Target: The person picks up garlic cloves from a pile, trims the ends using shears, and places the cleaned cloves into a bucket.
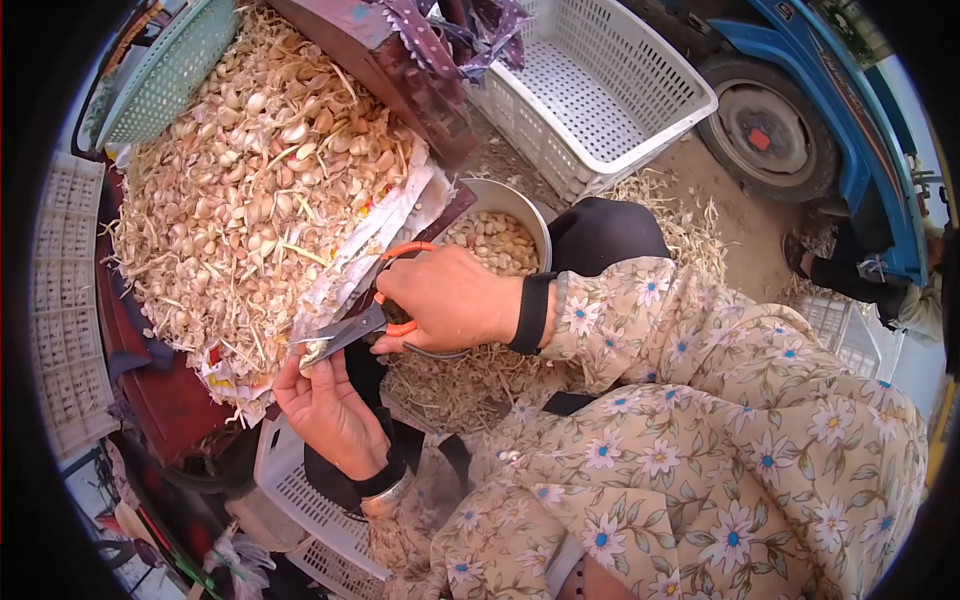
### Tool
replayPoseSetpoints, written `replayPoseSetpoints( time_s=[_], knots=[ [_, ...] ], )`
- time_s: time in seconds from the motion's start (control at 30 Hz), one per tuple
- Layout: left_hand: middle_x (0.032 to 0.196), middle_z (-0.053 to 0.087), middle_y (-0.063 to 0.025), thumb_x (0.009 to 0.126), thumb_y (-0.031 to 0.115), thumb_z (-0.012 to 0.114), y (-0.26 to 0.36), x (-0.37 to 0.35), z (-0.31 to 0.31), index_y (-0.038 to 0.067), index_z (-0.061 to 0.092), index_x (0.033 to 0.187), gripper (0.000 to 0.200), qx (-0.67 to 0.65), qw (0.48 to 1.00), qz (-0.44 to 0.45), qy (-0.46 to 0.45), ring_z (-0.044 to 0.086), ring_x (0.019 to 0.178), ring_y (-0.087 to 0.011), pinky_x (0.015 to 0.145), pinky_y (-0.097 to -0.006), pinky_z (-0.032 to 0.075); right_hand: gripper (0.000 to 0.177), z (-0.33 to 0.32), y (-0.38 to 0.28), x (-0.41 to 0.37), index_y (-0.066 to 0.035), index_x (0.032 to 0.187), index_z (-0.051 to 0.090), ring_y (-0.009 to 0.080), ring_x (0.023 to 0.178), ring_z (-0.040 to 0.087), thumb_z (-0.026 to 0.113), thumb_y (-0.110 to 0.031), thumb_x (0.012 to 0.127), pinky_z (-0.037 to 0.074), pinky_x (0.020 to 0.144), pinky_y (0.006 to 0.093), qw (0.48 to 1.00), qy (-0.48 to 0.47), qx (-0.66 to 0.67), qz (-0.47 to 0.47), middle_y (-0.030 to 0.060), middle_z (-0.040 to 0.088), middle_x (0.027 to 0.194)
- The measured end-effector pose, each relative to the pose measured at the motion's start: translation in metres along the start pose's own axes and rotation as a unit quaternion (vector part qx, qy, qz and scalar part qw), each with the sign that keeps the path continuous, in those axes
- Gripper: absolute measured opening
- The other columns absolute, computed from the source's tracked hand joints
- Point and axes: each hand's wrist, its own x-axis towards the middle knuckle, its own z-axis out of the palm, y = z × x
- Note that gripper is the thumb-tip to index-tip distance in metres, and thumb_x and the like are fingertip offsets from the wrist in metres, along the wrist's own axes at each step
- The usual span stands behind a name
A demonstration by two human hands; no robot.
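Observation:
My right hand (450, 295) is closed round the orange handles of a pair of scissors (355, 327), whose blades point left. At the blade tips is a garlic clove (313, 350), pinched in the fingertips of my left hand (335, 415). Both hands are just in front of a big heap of garlic cloves and dry skins (260, 180), which lies on white sheeting (410, 195). Behind my right hand, a round bucket (540, 235) holds pale cloves.
White crates stand at the top (650, 150), left (70, 300) and bottom (290, 470). A green basket (165, 75) leans beside the heap. Dry skins (460, 390) litter the ground. At the right are a blue vehicle (850, 110) and part of another person (860, 285).

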Motion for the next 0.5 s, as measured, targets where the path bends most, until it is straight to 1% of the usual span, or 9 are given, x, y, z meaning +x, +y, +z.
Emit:
replayPoseSetpoints(
  time_s=[0.13, 0.23, 0.33, 0.43, 0.5],
  knots=[
    [0.107, 0.052, -0.0141, 0.084, -0.003, 0.054, 0.002, 0.000, 0.000, 0.001, 0.044, 0.103, 0.022, 0.021, 0.999, -0.016, 0.021, 0.055, 0.097, -0.0200, 0.085, -0.0339, 0.050, 0.049, 0.004, 0.001, -0.002, -0.005, 0.081, 0.057, 0.0292, 0.071, 0.061, 0.063, -0.053, 0.071, 0.047, 0.062, 0.0386, 0.999, -0.044, 0.006, 0.009, 0.0087, 0.060, 0.069],
    [0.106, 0.052, -0.0142, 0.084, -0.004, 0.053, 0.003, -0.001, -0.002, 0.000, 0.043, 0.103, 0.022, 0.028, 0.999, -0.021, 0.023, 0.056, 0.095, -0.0198, 0.084, -0.0335, 0.051, 0.052, 0.017, 0.008, -0.005, -0.005, 0.081, 0.058, 0.0309, 0.070, 0.061, 0.061, -0.056, 0.072, 0.047, 0.062, 0.0397, 1.000, -0.021, -0.004, -0.003, 0.0097, 0.059, 0.068],
    [0.105, 0.052, -0.0144, 0.084, -0.004, 0.053, 0.004, -0.002, -0.003, 0.000, 0.044, 0.102, 0.021, 0.034, 0.999, -0.029, 0.021, 0.056, 0.094, -0.0199, 0.083, -0.0331, 0.051, 0.055, 0.020, 0.010, -0.007, -0.004, 0.078, 0.058, 0.0325, 0.069, 0.060, 0.059, -0.058, 0.072, 0.047, 0.061, 0.0419, 0.999, -0.031, -0.010, -0.005, 0.0118, 0.059, 0.066],
    [0.105, 0.053, -0.0147, 0.084, -0.004, 0.053, 0.009, -0.007, 0.001, 0.000, 0.044, 0.101, 0.020, 0.027, 0.998, -0.045, 0.017, 0.057, 0.093, -0.0202, 0.082, -0.0329, 0.052, 0.055, 0.012, 0.007, -0.002, -0.003, 0.073, 0.058, 0.0331, 0.066, 0.060, 0.059, -0.058, 0.072, 0.046, 0.059, 0.0425, 0.995, -0.086, -0.006, 0.044, 0.0141, 0.059, 0.065],
    [0.105, 0.053, -0.0147, 0.083, -0.004, 0.054, 0.004, -0.002, -0.004, 0.001, 0.045, 0.100, 0.020, -0.002, 0.999, -0.053, 0.007, 0.057, 0.092, -0.0202, 0.081, -0.0327, 0.052, 0.055, 0.009, 0.008, 0.001, -0.002, 0.070, 0.057, 0.0334, 0.062, 0.059, 0.059, -0.057, 0.074, 0.045, 0.056, 0.0415, 0.997, -0.055, 0.025, 0.056, 0.0151, 0.058, 0.063]
  ],
)
